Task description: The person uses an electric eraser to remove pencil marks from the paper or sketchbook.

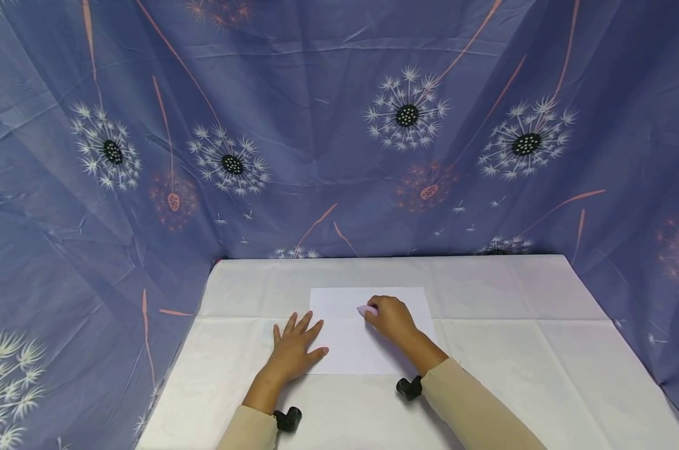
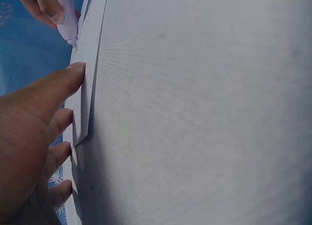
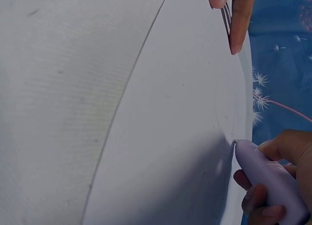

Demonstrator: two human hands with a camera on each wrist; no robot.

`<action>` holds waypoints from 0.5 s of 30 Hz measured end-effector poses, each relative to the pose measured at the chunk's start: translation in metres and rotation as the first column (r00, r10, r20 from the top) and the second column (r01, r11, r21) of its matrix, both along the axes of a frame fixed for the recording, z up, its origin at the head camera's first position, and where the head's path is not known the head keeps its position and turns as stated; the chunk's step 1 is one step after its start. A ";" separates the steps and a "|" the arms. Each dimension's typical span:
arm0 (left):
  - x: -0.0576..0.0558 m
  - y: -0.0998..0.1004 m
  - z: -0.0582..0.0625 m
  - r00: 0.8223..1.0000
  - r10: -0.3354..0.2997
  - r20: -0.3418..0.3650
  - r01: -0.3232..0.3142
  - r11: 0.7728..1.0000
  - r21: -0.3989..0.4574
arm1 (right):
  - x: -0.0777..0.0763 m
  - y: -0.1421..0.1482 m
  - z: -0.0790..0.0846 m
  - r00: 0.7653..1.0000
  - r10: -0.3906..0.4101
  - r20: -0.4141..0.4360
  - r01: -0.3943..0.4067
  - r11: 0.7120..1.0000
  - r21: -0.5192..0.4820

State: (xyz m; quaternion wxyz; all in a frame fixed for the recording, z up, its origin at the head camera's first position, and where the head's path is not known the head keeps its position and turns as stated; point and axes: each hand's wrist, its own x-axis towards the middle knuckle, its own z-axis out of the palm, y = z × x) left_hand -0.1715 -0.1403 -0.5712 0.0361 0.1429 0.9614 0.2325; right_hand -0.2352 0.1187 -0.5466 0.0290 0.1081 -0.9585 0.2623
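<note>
A white sheet of paper [image 1: 345, 350] lies on the white-covered table. My right hand [image 1: 392, 319] grips a thick, pale purple pen-shaped tool [image 3: 270, 178] with a narrow tip; its exact kind is unclear. In the right wrist view, that tip meets the paper's surface, and small dark specks are scattered over the sheet. Fingers spread, my left hand [image 1: 294, 351] rests at the sheet's left edge, partly on the paper and partly on the cloth. Its thumb [image 2: 70, 81] lies on the paper in the left wrist view.
White creased cloth covers the table [image 1: 502, 350] around the sheet. Behind it and at the sides hangs a blue curtain [image 1: 317, 125] with a dandelion print. A small black device [image 1: 288, 419] sits at the left wrist, and another black device [image 1: 409, 388] at the right.
</note>
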 end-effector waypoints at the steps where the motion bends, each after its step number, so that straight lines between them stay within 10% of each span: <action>1: 0.000 0.000 -0.001 1.000 0.000 0.000 0.000 1.000 -0.001 | 0.001 0.001 0.000 1.000 -0.008 0.007 0.008 1.000 -0.012; 15: 0.001 0.000 -0.001 1.000 0.000 0.007 0.000 1.000 0.008 | 0.009 0.021 0.004 0.995 -0.100 0.016 0.101 0.964 -0.244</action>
